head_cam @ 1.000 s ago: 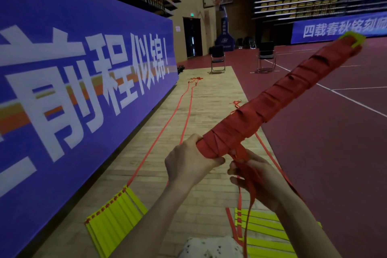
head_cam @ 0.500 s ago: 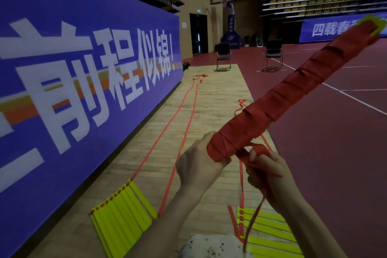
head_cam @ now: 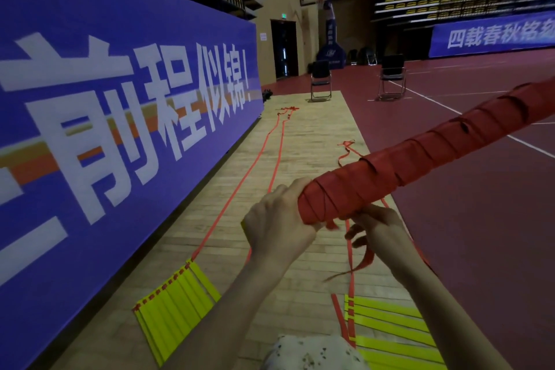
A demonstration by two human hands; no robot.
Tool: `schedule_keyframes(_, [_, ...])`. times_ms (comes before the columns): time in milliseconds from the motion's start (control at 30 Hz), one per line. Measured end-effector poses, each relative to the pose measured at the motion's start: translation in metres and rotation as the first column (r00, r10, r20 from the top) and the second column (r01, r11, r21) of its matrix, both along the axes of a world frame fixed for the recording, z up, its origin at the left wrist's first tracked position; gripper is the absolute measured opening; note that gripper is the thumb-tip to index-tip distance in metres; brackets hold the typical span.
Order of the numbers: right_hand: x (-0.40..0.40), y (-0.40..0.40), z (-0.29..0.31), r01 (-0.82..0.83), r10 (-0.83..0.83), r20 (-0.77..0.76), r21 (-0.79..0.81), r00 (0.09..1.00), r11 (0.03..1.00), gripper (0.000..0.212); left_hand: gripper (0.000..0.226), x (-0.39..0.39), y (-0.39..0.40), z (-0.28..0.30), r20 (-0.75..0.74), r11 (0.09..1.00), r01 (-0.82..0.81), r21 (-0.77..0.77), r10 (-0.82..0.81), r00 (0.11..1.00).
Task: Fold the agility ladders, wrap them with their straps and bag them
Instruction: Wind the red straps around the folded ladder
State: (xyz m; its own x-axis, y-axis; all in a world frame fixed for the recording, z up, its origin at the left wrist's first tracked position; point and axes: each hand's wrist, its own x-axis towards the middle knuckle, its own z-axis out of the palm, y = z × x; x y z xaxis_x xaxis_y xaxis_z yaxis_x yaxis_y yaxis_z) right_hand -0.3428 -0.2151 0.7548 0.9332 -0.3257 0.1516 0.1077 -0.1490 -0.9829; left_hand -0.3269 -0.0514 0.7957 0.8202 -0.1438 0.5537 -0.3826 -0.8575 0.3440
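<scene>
While the blue banner [head_cam: 120, 117] is filling the left of the view along the wooden floor strip [head_cam: 312, 135], a folded agility ladder wound in red strap, the wrapped ladder bundle [head_cam: 420, 153], is being held up in front of the person, slanting from lower centre up to the right edge. Its near end is being gripped by the left hand [head_cam: 279, 222], fingers curled around it. Just beneath that end, the loose strap tail [head_cam: 365, 258] is being pinched by the right hand [head_cam: 378, 228], and the tail is hanging down from the fingers. On the floor, a stack of yellow rungs [head_cam: 177, 297] is lying by the banner with two red straps [head_cam: 270, 147] being trailed from it toward the far chairs [head_cam: 321, 81]. A second yellow ladder stack [head_cam: 390, 330] is lying at lower right, under the right forearm.
</scene>
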Motion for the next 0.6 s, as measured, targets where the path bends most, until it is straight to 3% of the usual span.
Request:
schedule_keyframes(167, [0.003, -0.018, -0.002, -0.049, 0.050, -0.048, 0.036, 0.998, 0.998, 0.035, 0.067, -0.001, 0.000, 0.007, -0.114, 1.000, -0.002, -0.018, 0.000, 0.993])
schedule_keyframes(333, [0.007, -0.008, 0.014, -0.242, 0.236, 0.149, 0.023, 0.960, 0.970, 0.022, 0.068, -0.003, -0.001, 0.012, -0.156, 0.999, 0.033, -0.023, -0.036, 0.987])
schedule_keyframes(433, [0.012, -0.002, 0.021, -0.243, 0.237, 0.264, -0.014, 0.935, 0.970, 0.039, 0.069, -0.005, 0.000, 0.014, -0.159, 0.998, 0.057, -0.029, -0.061, 0.985])
schedule_keyframes(533, [0.018, -0.005, 0.020, -0.180, 0.184, 0.231, -0.036, 0.956, 0.983, 0.048, 0.070, -0.003, 0.002, 0.016, -0.165, 0.997, 0.066, -0.043, -0.073, 0.984])
schedule_keyframes(600, [0.021, -0.006, 0.019, -0.236, 0.240, 0.149, -0.041, 0.959, 0.971, 0.051, 0.071, -0.002, 0.001, 0.017, -0.155, 0.997, 0.059, -0.044, -0.065, 0.986])
